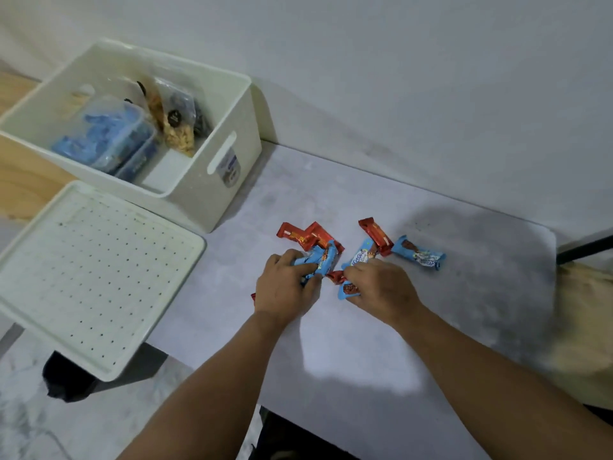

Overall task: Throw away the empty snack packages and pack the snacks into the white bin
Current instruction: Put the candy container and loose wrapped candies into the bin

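Several small snack bars in red and blue wrappers lie in a cluster on the grey table (365, 343). My left hand (285, 290) is closed on a blue-wrapped bar (318, 258) beside two red bars (303, 237). My right hand (381, 288) grips another blue bar (348, 290) that sticks out below its fingers; a small red wrapper (336, 277) lies between the hands. One red bar (376, 239) and one blue bar (418, 254) lie further right, untouched. The white bin (212, 190) stands at the back left, holding a clear box of blue snacks (106, 134) and bagged snacks (172, 117).
The bin's white perforated lid (89, 273) lies flat at the left, overhanging the table edge. A wooden surface (20, 180) is behind it. A black bag (66, 376) sits on the floor below. The wall runs close behind the table.
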